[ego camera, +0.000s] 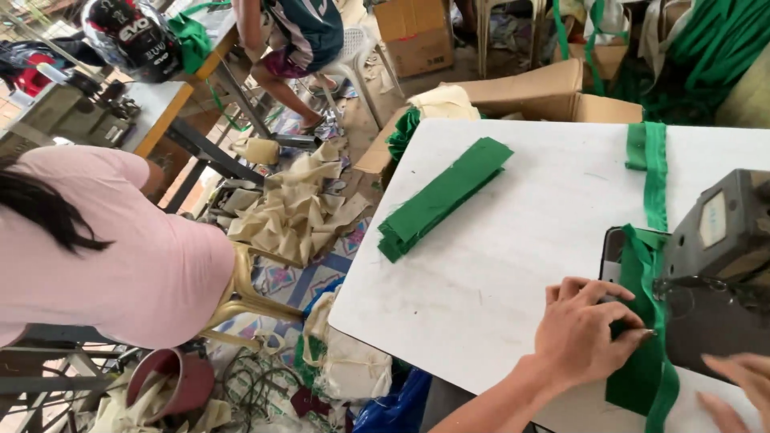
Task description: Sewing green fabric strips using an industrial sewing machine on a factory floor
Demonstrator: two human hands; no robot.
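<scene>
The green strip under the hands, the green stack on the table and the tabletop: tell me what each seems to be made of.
Green strip: looks like woven cloth, matte; it bends and drapes under the left hand.
Green stack: probably the same cloth, cut in flat strips with slightly frayed edges.
Tabletop: smooth white board, perhaps laminate; faintly scuffed, low sheen.

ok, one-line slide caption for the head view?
Left hand presses a green fabric strip at a sewing machine; right hand alongside.
</scene>
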